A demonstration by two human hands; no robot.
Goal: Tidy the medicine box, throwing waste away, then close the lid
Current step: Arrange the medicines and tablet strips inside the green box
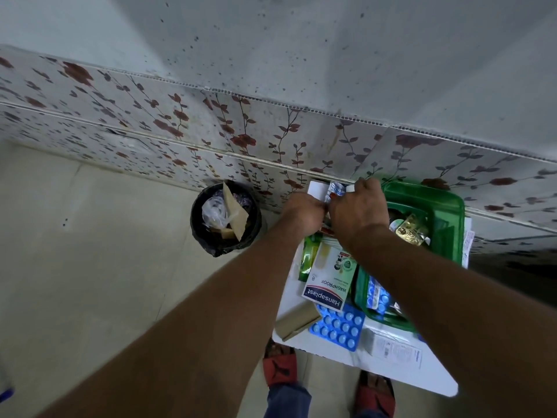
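Both hands raised together above the white table [391, 368], left hand [304, 212] and right hand [360, 206] closed around a silver blister strip [337, 190] and white carton [318, 190], green medicine box [452, 224] open just right of them, black bin [224, 217] on floor to the left, Hansaplast box [328, 282] and blue blister pack [339, 325] lying beside the box

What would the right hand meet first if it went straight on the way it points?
Probably the foil strip that the right hand already touches; beyond it, the flowered wall. Depth is unclear.

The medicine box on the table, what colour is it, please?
Green, seen in the head view.
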